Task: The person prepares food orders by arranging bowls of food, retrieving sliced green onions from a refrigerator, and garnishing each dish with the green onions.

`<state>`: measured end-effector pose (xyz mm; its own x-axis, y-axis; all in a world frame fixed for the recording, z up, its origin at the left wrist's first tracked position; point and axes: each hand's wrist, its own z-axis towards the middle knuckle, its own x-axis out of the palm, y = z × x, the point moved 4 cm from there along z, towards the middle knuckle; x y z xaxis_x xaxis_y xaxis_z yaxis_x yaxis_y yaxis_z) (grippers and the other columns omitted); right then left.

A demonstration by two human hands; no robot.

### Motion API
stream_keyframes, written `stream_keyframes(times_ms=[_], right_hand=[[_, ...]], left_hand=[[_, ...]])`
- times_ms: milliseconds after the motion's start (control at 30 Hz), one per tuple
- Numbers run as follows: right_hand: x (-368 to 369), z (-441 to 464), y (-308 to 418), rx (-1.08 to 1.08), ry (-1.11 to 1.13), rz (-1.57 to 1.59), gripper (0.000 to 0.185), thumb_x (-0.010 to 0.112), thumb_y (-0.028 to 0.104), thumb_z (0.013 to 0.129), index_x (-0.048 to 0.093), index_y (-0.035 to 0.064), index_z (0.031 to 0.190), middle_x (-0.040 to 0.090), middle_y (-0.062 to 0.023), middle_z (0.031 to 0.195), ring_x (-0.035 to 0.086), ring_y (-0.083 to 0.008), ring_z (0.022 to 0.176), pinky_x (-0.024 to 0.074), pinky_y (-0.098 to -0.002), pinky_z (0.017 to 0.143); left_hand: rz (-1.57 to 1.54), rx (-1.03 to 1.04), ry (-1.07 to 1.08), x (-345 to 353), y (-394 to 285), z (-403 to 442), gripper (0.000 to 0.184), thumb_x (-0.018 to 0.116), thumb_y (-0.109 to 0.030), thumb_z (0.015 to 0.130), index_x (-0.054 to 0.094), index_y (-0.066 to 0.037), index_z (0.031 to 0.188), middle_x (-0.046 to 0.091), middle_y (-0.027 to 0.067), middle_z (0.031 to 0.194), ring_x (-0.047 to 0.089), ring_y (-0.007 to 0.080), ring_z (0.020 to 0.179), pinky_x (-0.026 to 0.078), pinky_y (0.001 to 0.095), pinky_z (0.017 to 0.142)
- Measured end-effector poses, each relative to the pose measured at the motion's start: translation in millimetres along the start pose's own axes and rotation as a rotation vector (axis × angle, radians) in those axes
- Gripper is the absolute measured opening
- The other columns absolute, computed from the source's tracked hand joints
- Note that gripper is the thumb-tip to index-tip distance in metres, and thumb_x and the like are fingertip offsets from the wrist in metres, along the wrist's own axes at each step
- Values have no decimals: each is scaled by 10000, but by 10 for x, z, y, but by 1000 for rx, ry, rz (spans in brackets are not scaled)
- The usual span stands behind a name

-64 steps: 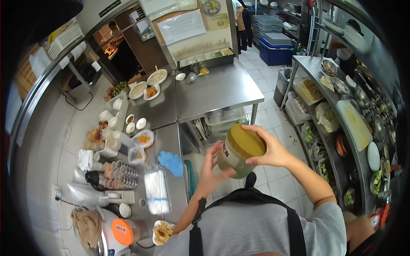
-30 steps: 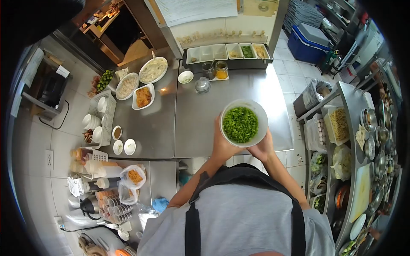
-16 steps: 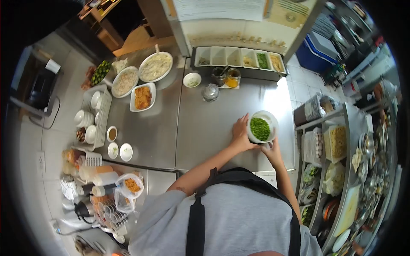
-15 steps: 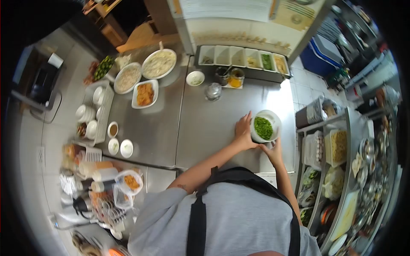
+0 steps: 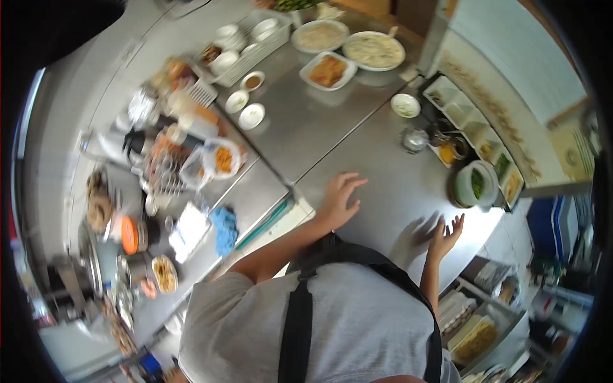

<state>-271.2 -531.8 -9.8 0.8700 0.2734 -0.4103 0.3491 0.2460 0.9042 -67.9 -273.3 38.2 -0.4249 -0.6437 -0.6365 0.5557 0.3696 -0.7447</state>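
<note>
My left hand (image 5: 340, 201) hovers over the steel table (image 5: 377, 172) with its fingers apart and nothing in them. To the right, my right hand (image 5: 446, 237) is also empty, fingers spread, just below the round container of chopped greens (image 5: 477, 183). That container stands on the table beside the topping tray (image 5: 476, 124), touching neither hand. Near it are a jar with yellow contents (image 5: 452, 150), a clear glass lidded jar (image 5: 414, 139) and a small white bowl (image 5: 405, 105).
White dishes of food (image 5: 374, 51) and a basket of bowls (image 5: 255, 48) stand at the back. Bottles and cups crowd the left counter, near a blue cloth (image 5: 224, 231) and an orange-lidded tub (image 5: 130, 235). A shelf with food bins (image 5: 476, 338) is at lower right.
The container of greens has been let go and now stands beside the topping tray. Both hands have opened and moved apart, my left hand leftward. The view has turned toward the left counter.
</note>
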Motion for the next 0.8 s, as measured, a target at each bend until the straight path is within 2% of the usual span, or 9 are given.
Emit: stream_keyframes(times_ms=[67, 200, 300, 400, 500, 600, 667, 733, 800], right_hand=[[203, -241, -73, -65, 139, 43, 493, 610, 53, 861, 446, 37, 1325, 499, -152, 1260, 496, -226, 1136, 457, -321, 890], [521, -621, 440, -305, 380, -7, 380, 608, 21, 818, 564, 50, 1194, 555, -141, 1163, 564, -247, 1011, 476, -332, 827], [672, -691, 651, -429, 497, -42, 321, 610, 19, 810, 607, 57, 1129, 581, -144, 1109, 581, -258, 966, 483, -337, 796], [729, -730, 922, -465, 542, -71, 268, 592, -11, 817, 632, 50, 1075, 618, -132, 1021, 602, -243, 924, 493, -332, 771], [716, -719, 808, -394, 548, -66, 223, 564, -17, 856, 626, 18, 1068, 637, -120, 990, 618, -210, 897, 501, -304, 755], [841, -964, 715, -122, 556, -91, 192, 523, 64, 931, 615, 0, 1087, 653, -100, 1000, 631, -160, 876, 509, -276, 757], [1087, -1151, 655, -68, 691, 4, 222, 534, 102, 937, 609, 24, 1130, 654, -79, 978, 603, -117, 832, 495, -246, 702], [1343, -1391, 993, -75, 839, 41, 193, 549, 67, 908, 625, 29, 1082, 661, -77, 956, 625, -130, 821, 500, -258, 743], [1558, -1529, 1348, -297, 935, 37, 191, 562, 34, 887, 627, 25, 1065, 658, -81, 936, 623, -133, 799, 495, -256, 733]], left_hand=[[232, -31, -192, -346, 209, -166, 482, 657, -102, 720, 549, -129, 1189, 496, 153, 1182, 490, 334, 1046, 363, 451, 932], [504, -311, -599, -967, 1126, -415, 355, 626, -135, 760, 590, -85, 1110, 560, 144, 1011, 511, 338, 970, 416, 440, 832], [506, -411, -547, -1272, 1403, -396, 345, 629, -129, 760, 593, -86, 1100, 557, 151, 1007, 515, 347, 948, 425, 437, 818], [524, -366, -503, -1518, 1343, -536, 305, 629, -116, 758, 607, -89, 1061, 543, 173, 1050, 525, 349, 933, 426, 441, 821], [787, -598, -486, -1884, 1006, -1243, 345, 620, -94, 757, 568, -82, 1098, 524, 194, 1095, 532, 370, 959, 436, 459, 827], [659, -1046, -507, -1874, 1572, -2374, 415, 605, -78, 754, 501, -71, 1157, 509, 213, 1114, 529, 409, 999, 446, 481, 832], [378, -972, -378, -1824, 1644, -2296, 461, 623, -104, 762, 448, -41, 1184, 510, 245, 1118, 574, 439, 917, 476, 489, 794], [289, -768, -391, -1789, 1579, -1783, 476, 641, -125, 760, 445, -31, 1183, 515, 246, 1111, 581, 433, 914, 481, 479, 779], [250, -562, -525, -1901, 1492, -1119, 449, 631, -119, 771, 452, -20, 1171, 502, 240, 1103, 573, 425, 915, 484, 462, 783]])
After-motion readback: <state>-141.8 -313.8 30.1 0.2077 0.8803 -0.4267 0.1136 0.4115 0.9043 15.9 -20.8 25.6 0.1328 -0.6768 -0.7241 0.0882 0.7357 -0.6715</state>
